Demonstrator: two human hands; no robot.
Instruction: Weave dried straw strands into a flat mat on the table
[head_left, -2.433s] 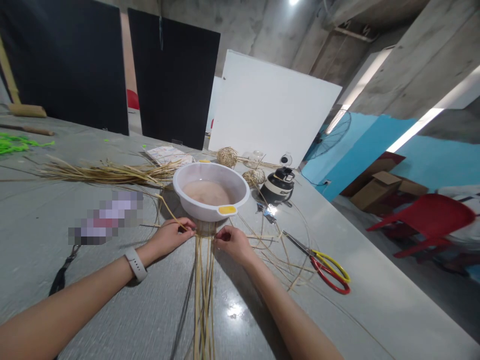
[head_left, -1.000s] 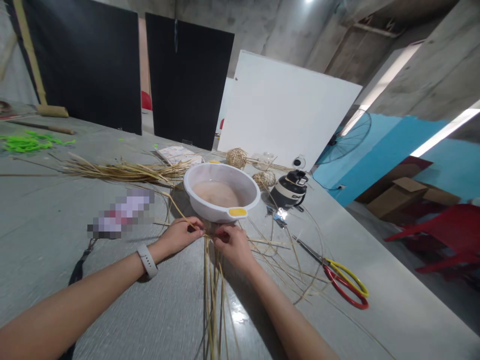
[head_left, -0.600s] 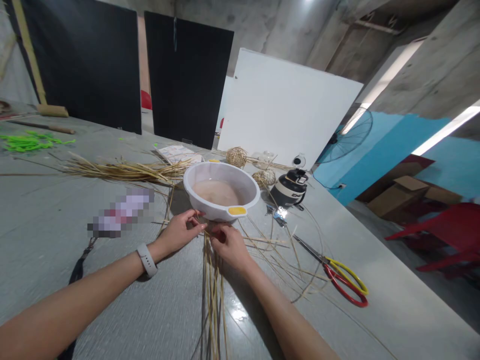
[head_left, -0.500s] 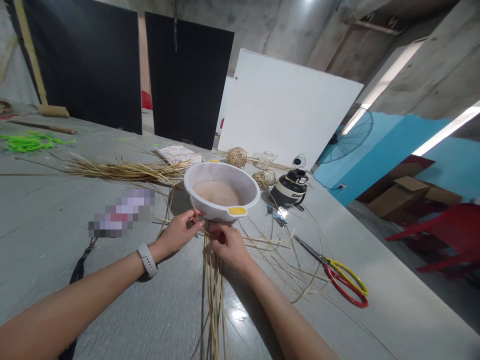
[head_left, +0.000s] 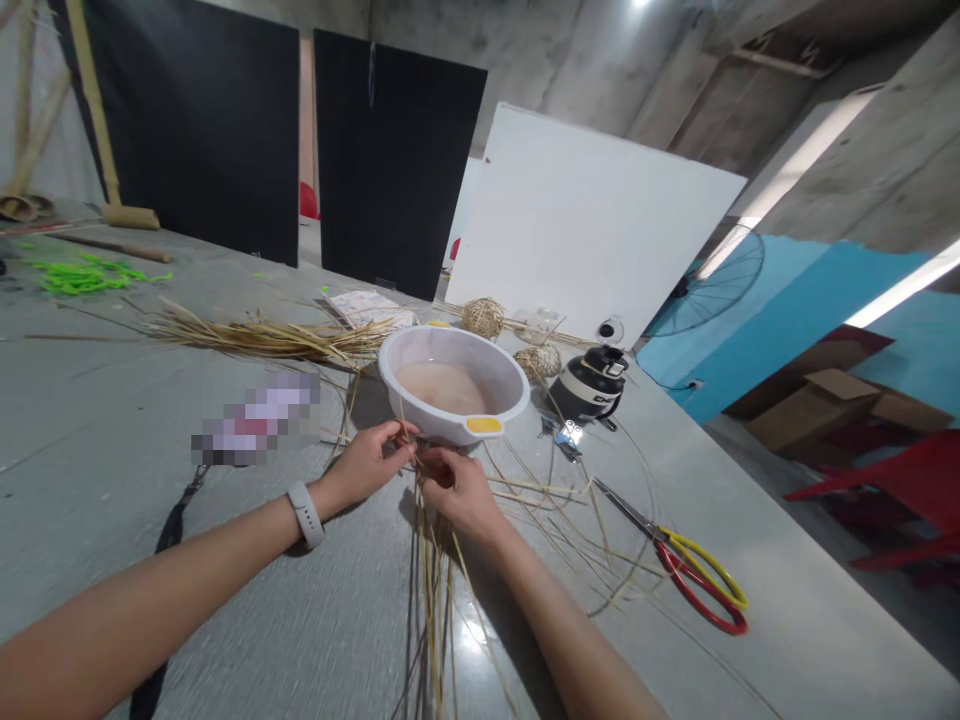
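Observation:
Long thin tan strips (head_left: 433, 600), like cane or bamboo splints, run from my hands toward the near table edge. My left hand (head_left: 373, 458), with a light grey band on its wrist, pinches the strips near their upper ends. Close beside it, my right hand (head_left: 459, 490) is closed on the same bunch, its fingertips partly hidden. Just beyond both hands stands a white basin (head_left: 390, 388) with yellow handle grips, holding cloudy water (head_left: 442, 385). Loose strips (head_left: 547, 510) lie scattered to the right of my right hand.
Scissors with red and yellow handles (head_left: 701, 580) lie at the right. A black jug (head_left: 589, 385) and woven balls (head_left: 483, 317) stand behind the basin. A strip bundle (head_left: 262, 338), a blurred-out item with a strap (head_left: 259, 420) and green pieces (head_left: 86, 275) are at the left.
The view has shifted slightly, so everything sits a little further right. Both hands keep their hold on the strips, whose lower ends have spread slightly.

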